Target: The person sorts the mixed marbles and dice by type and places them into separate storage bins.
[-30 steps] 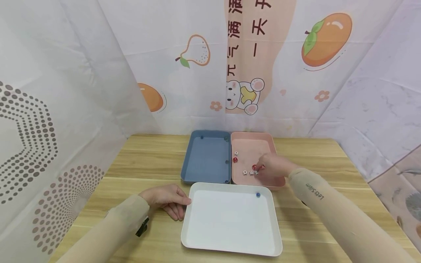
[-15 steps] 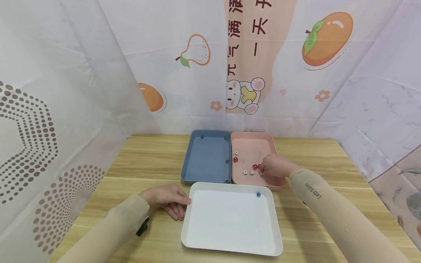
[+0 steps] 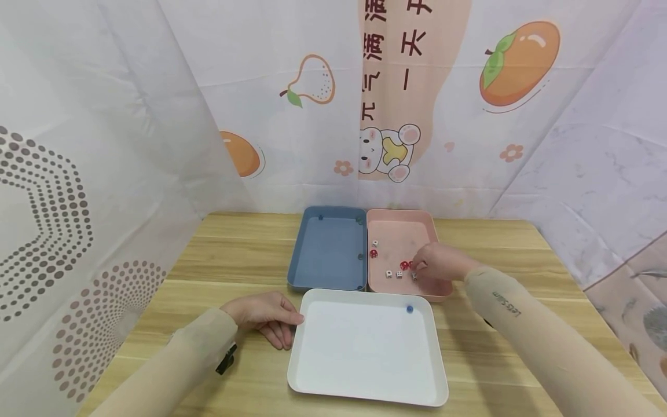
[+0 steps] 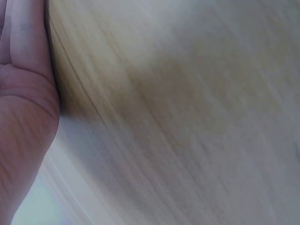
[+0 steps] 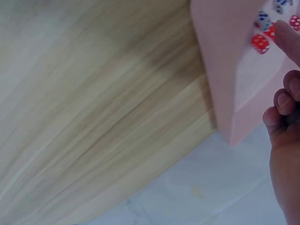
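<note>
In the head view, my right hand reaches over the pink tray. One finger extends to the dice, while the other fingers are curled in the right wrist view. A white die lies just beneath the fingertips, and red dice sit beside them. More white dice, including one die, and another red die lie to the left in this tray. My left hand rests on the table, its thumb touching the left rim of the white tray.
A blue die lies near the white tray's far right corner. The blue tray stands beside the pink one, with several small dark dice, such as one die, along its edges. A printed curtain hangs behind the wooden table.
Between the first and second frames, my right hand shifted slightly right and a white die moved right with its fingertips. Since then it has hardly moved. My left hand stays still.
</note>
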`<state>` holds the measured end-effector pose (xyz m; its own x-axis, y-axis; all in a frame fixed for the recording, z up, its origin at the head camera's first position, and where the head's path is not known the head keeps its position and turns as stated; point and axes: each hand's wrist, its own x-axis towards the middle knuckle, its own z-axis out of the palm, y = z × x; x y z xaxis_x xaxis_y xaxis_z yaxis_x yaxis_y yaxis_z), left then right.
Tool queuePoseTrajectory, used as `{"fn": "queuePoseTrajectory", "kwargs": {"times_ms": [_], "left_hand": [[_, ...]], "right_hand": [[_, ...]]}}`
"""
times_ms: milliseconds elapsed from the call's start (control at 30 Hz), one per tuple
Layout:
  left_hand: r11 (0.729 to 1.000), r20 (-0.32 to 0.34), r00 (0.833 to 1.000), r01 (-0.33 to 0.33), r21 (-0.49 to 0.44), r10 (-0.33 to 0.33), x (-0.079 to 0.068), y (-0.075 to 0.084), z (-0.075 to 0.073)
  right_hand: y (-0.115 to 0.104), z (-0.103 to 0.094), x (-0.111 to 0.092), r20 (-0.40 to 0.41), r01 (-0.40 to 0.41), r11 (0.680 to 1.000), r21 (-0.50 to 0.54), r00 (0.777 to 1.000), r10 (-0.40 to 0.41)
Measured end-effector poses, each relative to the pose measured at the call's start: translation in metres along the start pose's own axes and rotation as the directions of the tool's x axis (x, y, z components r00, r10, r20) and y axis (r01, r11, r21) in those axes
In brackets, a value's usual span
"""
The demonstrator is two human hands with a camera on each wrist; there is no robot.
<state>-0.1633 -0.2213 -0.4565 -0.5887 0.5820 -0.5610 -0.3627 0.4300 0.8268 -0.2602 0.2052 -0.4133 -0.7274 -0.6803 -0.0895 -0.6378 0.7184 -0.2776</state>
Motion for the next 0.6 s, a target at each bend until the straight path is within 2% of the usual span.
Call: {"fn": "queuePoseTrajectory", "kwargs": {"times_ms": [200,333,433,600], "left_hand": [[1.000,0.014,1.000,0.002,-0.006,-0.002,0.000,0.000,0.000],[1.000,0.016,1.000,0.004,-0.008,-0.004,0.000,0.001,0.001],[1.000,0.015,1.000,0.007,-0.007,-0.007,-0.001,0.001,0.001],[1.000,0.009,1.000,0.006,-0.001,-0.006,-0.001,0.002,0.001]], "right_hand": [[-0.022,-0.005,-0.004,0.020,0.007,1.000,0.022,1.000,-0.007],[-0.035,-0.003,-0.007,0.017,0.104,0.994,0.035,0.994,-0.105],[-0.044,-0.003,-0.010,0.055,0.142,0.987,0.074,0.988,-0.146],[-0.053,-0.005,-0.014,0.135,0.107,0.990,0.092,0.984,-0.119]]}}
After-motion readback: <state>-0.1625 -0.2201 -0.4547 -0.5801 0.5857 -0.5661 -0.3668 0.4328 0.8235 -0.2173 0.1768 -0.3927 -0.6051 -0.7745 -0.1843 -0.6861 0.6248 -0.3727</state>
